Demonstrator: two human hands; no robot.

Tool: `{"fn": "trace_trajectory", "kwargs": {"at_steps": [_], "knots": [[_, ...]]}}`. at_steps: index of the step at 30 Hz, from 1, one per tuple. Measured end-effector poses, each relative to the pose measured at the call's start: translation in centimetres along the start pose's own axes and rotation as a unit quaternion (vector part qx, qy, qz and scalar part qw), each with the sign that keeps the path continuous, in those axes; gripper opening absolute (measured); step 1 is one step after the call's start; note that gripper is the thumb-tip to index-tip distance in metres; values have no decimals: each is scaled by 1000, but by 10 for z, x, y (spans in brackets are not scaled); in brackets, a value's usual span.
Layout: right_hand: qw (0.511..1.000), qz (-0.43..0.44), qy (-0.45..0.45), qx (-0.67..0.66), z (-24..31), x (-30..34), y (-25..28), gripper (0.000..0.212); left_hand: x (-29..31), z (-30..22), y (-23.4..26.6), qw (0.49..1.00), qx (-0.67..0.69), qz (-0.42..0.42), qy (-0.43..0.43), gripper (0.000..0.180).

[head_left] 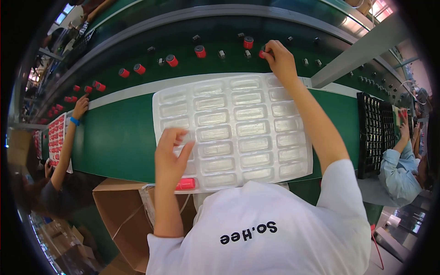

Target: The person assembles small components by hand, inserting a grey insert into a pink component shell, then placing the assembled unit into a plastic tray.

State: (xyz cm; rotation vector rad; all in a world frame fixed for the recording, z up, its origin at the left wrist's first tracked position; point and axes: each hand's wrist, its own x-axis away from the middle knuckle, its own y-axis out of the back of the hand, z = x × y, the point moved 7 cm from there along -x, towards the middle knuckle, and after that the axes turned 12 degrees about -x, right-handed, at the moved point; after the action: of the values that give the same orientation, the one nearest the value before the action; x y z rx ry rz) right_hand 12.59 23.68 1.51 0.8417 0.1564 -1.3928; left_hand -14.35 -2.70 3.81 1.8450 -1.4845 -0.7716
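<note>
A white plastic tray (233,142) with rows of oblong pockets lies in front of me. One pocket at its near left corner holds a red cylinder (185,184). My left hand (170,153) hovers over the tray's left side, fingers apart and with nothing in them. Beyond the tray's far right corner, my right hand (280,57) reaches onto the green conveyor belt (178,41). Its thumb and fingers close round a red cylinder with a dark end (262,53), mostly hidden by the fingers. Just left of that hand stands another red cylinder (248,42).
More red cylinders (172,60) and small metal parts (222,54) sit along the belt. A grey post (355,50) rises at the right. Co-workers' hands (80,106) are at both sides. A black tray (370,135) lies right; an open cardboard box (120,206) stands below left.
</note>
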Motion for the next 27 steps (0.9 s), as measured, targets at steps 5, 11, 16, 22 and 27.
{"fn": "trace_trajectory", "kwargs": {"at_steps": [5, 11, 16, 22, 27], "knots": [[964, 30, 196, 179, 28, -4, -45, 18, 55, 37, 28, 985, -128, 118, -17, 28], [935, 189, 14, 301, 5, -9, -110, 19, 56, 57, 12, 982, -48, 178, -43, 25], [948, 224, -76, 213, 0, 8, -111, 13, 55, 88, 28, 984, -47, 170, -9, 23], [904, 218, -207, -305, 63, 28, -95, 19, 50, 65, 27, 934, 357, 9, 30, 19], [784, 244, -196, -536, 153, 58, -78, 25, 14, 13, -20, 754, 651, 78, 28, 37]]}}
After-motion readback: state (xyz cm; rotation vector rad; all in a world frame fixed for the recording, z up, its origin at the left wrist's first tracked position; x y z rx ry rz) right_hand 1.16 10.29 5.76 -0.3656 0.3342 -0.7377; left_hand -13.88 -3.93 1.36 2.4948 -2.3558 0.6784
